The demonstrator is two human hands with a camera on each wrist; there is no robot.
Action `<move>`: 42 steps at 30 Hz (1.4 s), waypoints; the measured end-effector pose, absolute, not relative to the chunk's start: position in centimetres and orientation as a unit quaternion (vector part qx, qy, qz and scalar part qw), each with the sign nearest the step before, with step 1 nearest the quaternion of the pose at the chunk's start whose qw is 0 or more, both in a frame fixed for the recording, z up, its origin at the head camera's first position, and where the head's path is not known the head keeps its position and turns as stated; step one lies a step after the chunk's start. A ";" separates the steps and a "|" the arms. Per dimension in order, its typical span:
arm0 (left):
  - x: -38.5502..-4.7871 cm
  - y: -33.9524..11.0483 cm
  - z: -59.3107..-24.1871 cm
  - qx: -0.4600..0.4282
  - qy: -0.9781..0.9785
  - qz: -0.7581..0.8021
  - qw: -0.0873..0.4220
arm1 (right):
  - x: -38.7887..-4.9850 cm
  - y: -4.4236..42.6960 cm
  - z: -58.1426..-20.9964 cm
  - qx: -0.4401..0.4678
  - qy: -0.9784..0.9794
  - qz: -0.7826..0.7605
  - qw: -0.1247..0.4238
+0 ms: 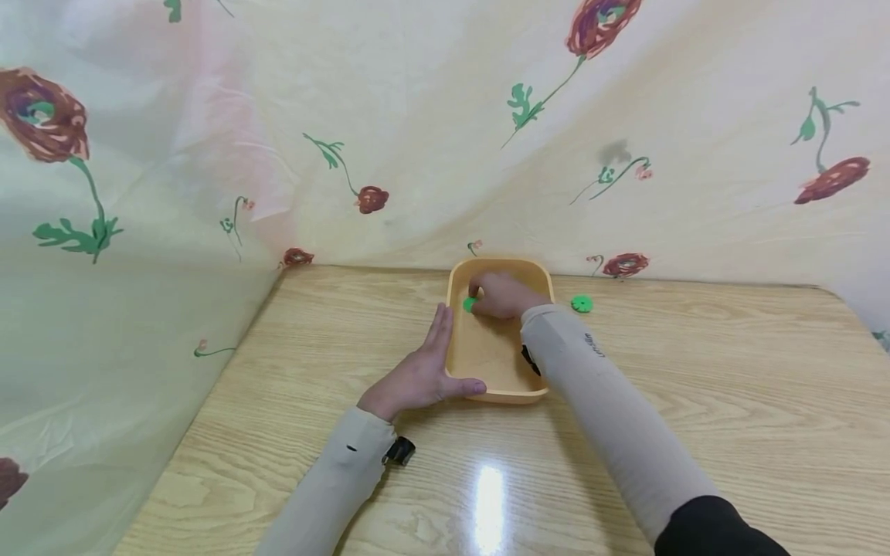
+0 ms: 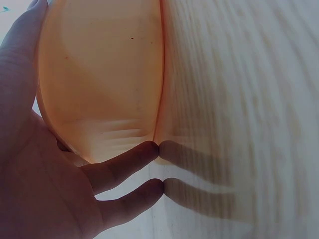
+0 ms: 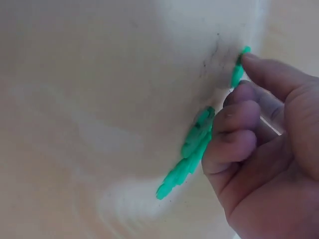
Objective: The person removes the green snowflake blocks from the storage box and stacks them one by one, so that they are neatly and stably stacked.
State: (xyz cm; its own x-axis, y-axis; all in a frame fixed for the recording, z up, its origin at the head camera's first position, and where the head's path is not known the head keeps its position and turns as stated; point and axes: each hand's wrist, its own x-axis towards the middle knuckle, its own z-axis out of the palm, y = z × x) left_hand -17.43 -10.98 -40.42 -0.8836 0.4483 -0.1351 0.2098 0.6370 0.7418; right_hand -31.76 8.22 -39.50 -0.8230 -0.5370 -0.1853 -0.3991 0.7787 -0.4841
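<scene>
An orange rectangular tray point(image 1: 487, 355) stands on the wooden table near the wall. Against its left side and near corner rests my left hand point(image 1: 417, 374), thumb spread and fingers straight; in the left wrist view the fingertips of my left hand point(image 2: 55, 184) touch the table beside the tray wall point(image 2: 104, 74). My right hand point(image 1: 504, 296) reaches inside the tray's far part. In the right wrist view my right hand point(image 3: 264, 129) pinches a green disc point(image 3: 240, 68) between thumb and finger, while more green discs point(image 3: 184, 167) lie overlapping beside the curled fingers.
Outside the tray to the right, a green notched disc point(image 1: 581, 303) lies on the table point(image 1: 695, 355). A flower-patterned sheet point(image 1: 431, 116) hangs behind and at the left. Light reflects off the table's near part.
</scene>
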 end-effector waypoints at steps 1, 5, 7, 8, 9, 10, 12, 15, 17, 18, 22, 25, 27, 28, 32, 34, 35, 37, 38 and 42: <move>-17.4 -11.0 -40.4 0.185 0.891 0.384 0.155 | -31.7 8.1 -39.4 -0.256 0.929 -0.216 0.158; -17.4 -11.0 -40.4 0.187 0.890 0.386 0.154 | -31.6 7.9 -39.4 -0.252 0.927 -0.226 0.162; -17.4 -11.1 -40.5 0.189 0.889 0.387 0.153 | -31.6 7.9 -39.6 -0.250 0.926 -0.235 0.155; -17.3 -11.1 -40.5 0.191 0.889 0.387 0.153 | -31.6 7.9 -39.6 -0.252 0.926 -0.240 0.148; -17.3 -11.1 -40.5 0.191 0.889 0.387 0.152 | -31.6 8.0 -39.6 -0.254 0.924 -0.247 0.142; -17.4 -11.1 -40.5 0.192 0.889 0.386 0.152 | -31.6 8.0 -39.6 -0.256 0.923 -0.254 0.135; -17.3 -11.1 -40.5 0.192 0.891 0.383 0.152 | -31.5 8.1 -39.5 -0.257 0.919 -0.272 0.128; -17.3 -11.1 -40.4 0.191 0.892 0.381 0.153 | -31.4 8.1 -39.4 -0.258 0.913 -0.296 0.113; -17.3 -11.1 -40.4 0.192 0.891 0.381 0.154 | -31.4 8.1 -39.4 -0.245 0.911 -0.314 0.104; -17.3 -11.1 -40.4 0.193 0.891 0.381 0.155 | -31.4 8.1 -39.4 -0.237 0.909 -0.327 0.105; -17.3 -11.1 -40.4 0.199 0.889 0.382 0.155 | -31.1 8.0 -39.0 -0.194 0.897 -0.377 0.121; -17.3 -11.1 -40.4 0.199 0.889 0.382 0.156 | -30.9 7.9 -38.8 -0.179 0.890 -0.396 0.134; -17.3 -11.2 -40.4 0.198 0.889 0.383 0.157 | -30.9 7.9 -38.7 -0.174 0.888 -0.401 0.139; -17.3 -11.2 -40.4 0.197 0.889 0.383 0.157 | -30.9 7.9 -38.7 -0.171 0.887 -0.404 0.142; -17.3 -11.2 -40.4 0.197 0.889 0.384 0.155 | -30.9 7.8 -38.8 -0.165 0.887 -0.405 0.151; -17.3 -11.2 -40.4 0.197 0.889 0.384 0.154 | -30.9 7.8 -38.8 -0.165 0.888 -0.401 0.152; -17.3 -11.2 -40.4 0.195 0.889 0.384 0.154 | -30.9 7.8 -38.7 -0.167 0.890 -0.397 0.152; -17.2 -11.2 -40.4 0.195 0.889 0.384 0.153 | -30.9 7.7 -38.7 -0.170 0.892 -0.390 0.149; -17.2 -11.2 -40.3 0.195 0.889 0.384 0.154 | -30.9 7.7 -38.7 -0.172 0.894 -0.386 0.148; -17.2 -11.2 -40.2 0.194 0.891 0.381 0.154 | -30.9 7.6 -38.7 -0.176 0.898 -0.375 0.148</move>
